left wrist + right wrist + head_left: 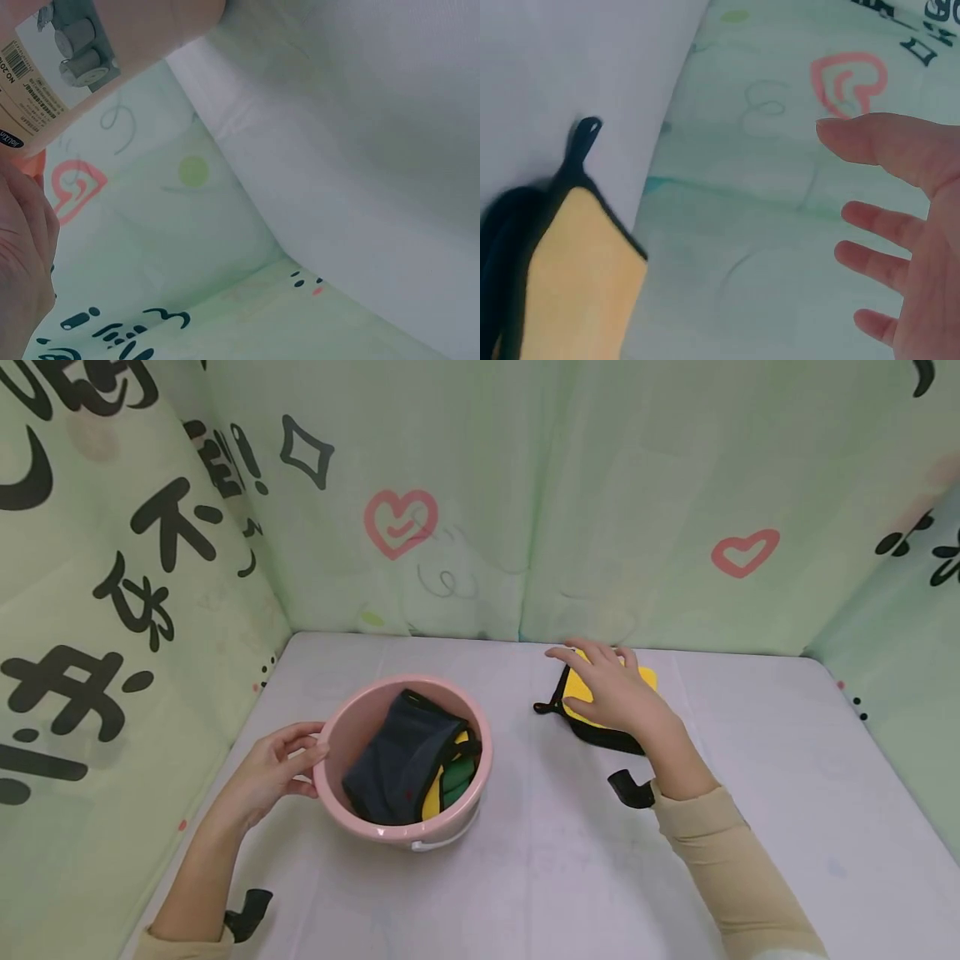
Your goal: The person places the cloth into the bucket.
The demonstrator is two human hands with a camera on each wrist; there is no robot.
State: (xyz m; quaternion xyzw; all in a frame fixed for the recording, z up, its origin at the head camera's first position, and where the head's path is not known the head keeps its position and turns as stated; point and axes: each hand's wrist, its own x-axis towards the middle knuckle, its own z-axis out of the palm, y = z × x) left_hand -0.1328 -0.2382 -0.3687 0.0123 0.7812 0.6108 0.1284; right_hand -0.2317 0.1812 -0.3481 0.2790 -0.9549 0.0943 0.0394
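My left hand [281, 768] holds the left rim of a pink bucket [330, 802], thumb at the edge and fingers against the outside wall. Inside lies a folded dark blue cloth [405, 760] with black trim, over a green cloth [456, 777] and some yellow fabric [432, 797]. To the right, a yellow cloth [585, 285] with black edging and a hanging loop lies on the table. Above it hovers my right hand [611, 689], fingers spread and holding nothing. In the right wrist view, a gap separates that hand from the cloth.
The table [525, 877] has a pale cover. Light green curtains [637, 485] with printed hearts and black lettering stand at the back and both sides. A white handle [450, 839] hangs at the bucket's front. Black straps sit at both wrists.
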